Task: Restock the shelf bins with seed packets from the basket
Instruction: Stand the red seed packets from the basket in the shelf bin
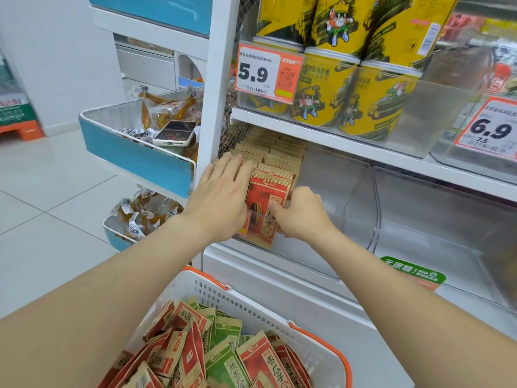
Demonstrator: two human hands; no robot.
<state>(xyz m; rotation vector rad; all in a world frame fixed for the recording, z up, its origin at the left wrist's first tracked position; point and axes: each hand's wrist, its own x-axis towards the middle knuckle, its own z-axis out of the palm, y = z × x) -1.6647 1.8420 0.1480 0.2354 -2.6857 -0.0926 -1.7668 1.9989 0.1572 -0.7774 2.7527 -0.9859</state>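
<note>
Near, the basket (251, 306) holds seed packets (223, 359); beyond, in the shelf bin (335, 189), stacked packets (279, 155) fill the left; cans (327, 91) stand above it.

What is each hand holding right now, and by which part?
The right hand pinches the front red seed packet by its right edge. The left hand holds nothing; its straight fingers rest on the row of packets.

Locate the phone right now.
Head view, left of centre: the phone lies in the upper blue-fronted wire bin, on wrapped snacks, just left of the white shelf post.
</note>
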